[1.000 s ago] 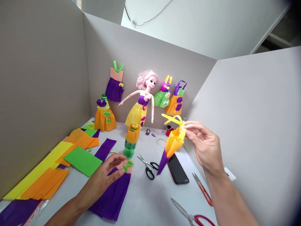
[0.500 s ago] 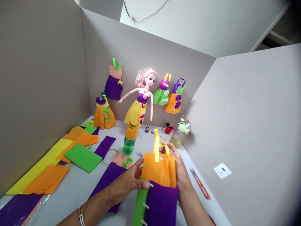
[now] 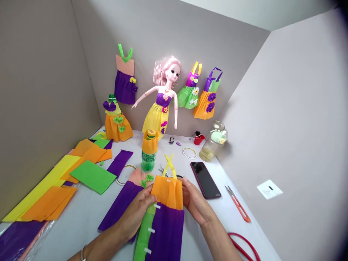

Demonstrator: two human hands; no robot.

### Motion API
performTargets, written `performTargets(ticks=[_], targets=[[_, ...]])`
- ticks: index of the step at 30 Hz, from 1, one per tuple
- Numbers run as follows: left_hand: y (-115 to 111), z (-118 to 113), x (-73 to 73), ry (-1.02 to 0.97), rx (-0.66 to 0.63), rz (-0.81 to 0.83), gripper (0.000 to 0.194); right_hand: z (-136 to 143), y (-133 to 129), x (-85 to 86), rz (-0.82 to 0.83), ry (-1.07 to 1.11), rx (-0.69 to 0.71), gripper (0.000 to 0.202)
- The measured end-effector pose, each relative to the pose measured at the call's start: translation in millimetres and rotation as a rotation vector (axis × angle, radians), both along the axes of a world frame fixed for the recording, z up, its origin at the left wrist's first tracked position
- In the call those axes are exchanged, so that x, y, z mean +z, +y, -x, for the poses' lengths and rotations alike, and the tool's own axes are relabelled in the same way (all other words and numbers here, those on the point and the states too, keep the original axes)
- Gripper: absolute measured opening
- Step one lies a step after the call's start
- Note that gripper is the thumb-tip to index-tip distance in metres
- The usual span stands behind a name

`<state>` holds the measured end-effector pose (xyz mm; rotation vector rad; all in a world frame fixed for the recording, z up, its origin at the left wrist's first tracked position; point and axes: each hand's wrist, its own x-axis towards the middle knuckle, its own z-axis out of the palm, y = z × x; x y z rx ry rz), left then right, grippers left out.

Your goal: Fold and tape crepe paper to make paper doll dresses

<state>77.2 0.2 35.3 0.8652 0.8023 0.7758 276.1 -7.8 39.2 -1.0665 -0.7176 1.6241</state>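
Observation:
Between my hands is a doll dress (image 3: 168, 224) with an orange top, a purple and green skirt and yellow straps crossed above it. Small white strips sit along the seam where green meets purple. My left hand (image 3: 140, 208) grips the dress's left edge at the waist, thumb in front. My right hand (image 3: 194, 199) holds the right edge of the orange top, its fingers partly hidden behind the cloth. Just left, partly under my left arm, lies another dress (image 3: 119, 206) with a peach top, purple skirt and green bows (image 3: 146, 179).
A green bottle (image 3: 148, 159) wrapped in orange stands ahead, before a pink-haired doll (image 3: 165, 94). Cloth pieces (image 3: 92, 175) cover the left side. At right lie a phone (image 3: 205, 180), red-handled snips (image 3: 237, 204) and red scissor handles (image 3: 246, 246). A glass jar (image 3: 210, 148) stands behind.
The dress has moved left and down with both hands, lying lower over the table. Its straps now cross, and my right hand has left them for the top's edge. The view has tipped downward.

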Motion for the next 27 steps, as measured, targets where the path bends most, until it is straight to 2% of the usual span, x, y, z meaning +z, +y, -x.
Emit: performTargets(ticks=[3,7,11,15,18,22,25,27], targets=[[0.1,1.2,-7.8,0.045,0.009,0.026,0.057,4.9,-5.2,2.4,-0.038,-0.095,0.081,0.039],[1.1,0.8,-12.3,0.087,0.067,0.058,0.06,5.9,-6.7,6.2,-0.064,-0.213,0.041,0.034],[4.6,-1.3,-1.3,-0.019,-0.003,0.008,0.056,5.5,-7.3,5.6,-0.135,-0.28,-0.032,0.029],[7.5,-4.5,12.1,-0.065,0.018,-0.072,0.056,11.0,-10.3,8.4,-0.182,-0.316,-0.013,0.027],[6.7,-6.6,13.3,-0.049,0.037,-0.097,0.061,16.8,-10.8,9.9,-0.117,-0.177,0.039,0.03],[2.9,-7.4,8.8,-0.012,0.012,-0.063,0.068,18.8,-6.5,7.4,0.022,0.099,0.03,0.037],[0.7,-6.6,8.2,-0.021,-0.025,-0.035,0.069,15.3,-2.6,6.0,0.067,0.166,0.004,0.037],[-0.2,-5.5,9.5,-0.052,-0.097,-0.008,0.065,12.3,-0.8,6.5,0.062,0.178,-0.016,0.037]])
